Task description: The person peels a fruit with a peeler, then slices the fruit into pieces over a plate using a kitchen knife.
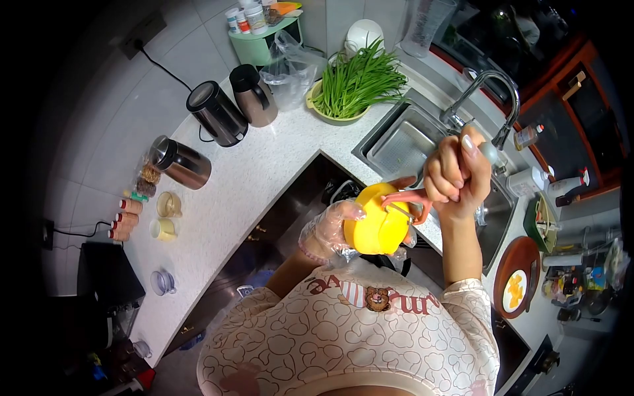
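Left grip [327,229]: clear plastic glove, cupped around the yellow chunk [370,231]
Right grip [459,173]: fingers wrapped round the peeler [417,197]
Bowl [312,99]: at the counter's [267,162] corner, heaped with greens [360,82]
Chunk: off the counter's front edge, near the sink [361,150]
Peeler: against the chunk

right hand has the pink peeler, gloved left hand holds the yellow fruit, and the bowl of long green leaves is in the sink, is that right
Not quite: the head view shows the bowl on the countertop beside the sink, not in it. The right hand has the pink peeler, and the gloved left hand holds the yellow fruit.
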`<action>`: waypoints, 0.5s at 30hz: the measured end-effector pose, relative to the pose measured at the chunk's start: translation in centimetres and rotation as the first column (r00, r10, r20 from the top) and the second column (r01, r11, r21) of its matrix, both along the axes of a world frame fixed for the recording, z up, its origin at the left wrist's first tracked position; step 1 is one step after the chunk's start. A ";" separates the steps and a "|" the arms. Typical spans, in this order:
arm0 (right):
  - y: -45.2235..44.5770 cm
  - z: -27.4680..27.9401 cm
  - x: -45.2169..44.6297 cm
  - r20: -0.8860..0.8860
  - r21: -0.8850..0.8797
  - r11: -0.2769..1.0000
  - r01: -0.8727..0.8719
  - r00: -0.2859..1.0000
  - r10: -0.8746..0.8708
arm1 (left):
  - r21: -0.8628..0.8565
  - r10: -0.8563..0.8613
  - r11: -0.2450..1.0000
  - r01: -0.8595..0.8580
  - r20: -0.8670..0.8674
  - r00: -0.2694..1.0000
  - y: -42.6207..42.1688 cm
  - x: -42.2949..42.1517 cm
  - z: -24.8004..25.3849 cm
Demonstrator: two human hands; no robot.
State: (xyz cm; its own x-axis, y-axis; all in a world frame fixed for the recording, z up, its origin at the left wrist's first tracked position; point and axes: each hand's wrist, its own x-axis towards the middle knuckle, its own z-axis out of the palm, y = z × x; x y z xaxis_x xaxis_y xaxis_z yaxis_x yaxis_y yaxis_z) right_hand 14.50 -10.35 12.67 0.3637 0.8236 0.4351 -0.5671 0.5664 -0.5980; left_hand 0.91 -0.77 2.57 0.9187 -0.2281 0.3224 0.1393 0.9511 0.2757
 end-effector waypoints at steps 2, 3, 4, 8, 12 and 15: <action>0.1 0.0 0.2 -0.006 -0.020 0.999 0.045 0.999 -0.045 | 0.026 -0.001 1.000 0.002 -0.023 1.000 0.1 -0.1 0.0; 0.1 0.0 0.4 -0.008 -0.029 0.997 0.068 0.998 -0.068 | 0.036 0.002 0.999 0.000 -0.032 0.999 0.2 0.0 -0.2; 0.2 0.0 0.6 0.003 -0.030 0.997 0.072 0.997 -0.072 | 0.039 0.000 0.999 0.002 -0.040 0.999 0.1 0.1 -0.2; 0.4 -0.3 1.2 0.027 -0.041 0.996 0.083 0.996 -0.082 | 0.043 0.014 0.999 -0.011 -0.073 0.997 0.2 0.0 -0.4; 0.8 -0.5 1.7 -0.004 -0.058 0.995 0.079 0.997 -0.080 | 0.037 0.052 0.998 -0.047 -0.141 0.989 0.2 -0.2 -0.7; 1.3 -0.9 2.3 -0.048 -0.048 0.998 0.049 0.997 -0.051 | 0.030 0.098 0.995 -0.094 -0.204 0.974 0.5 -0.5 -0.7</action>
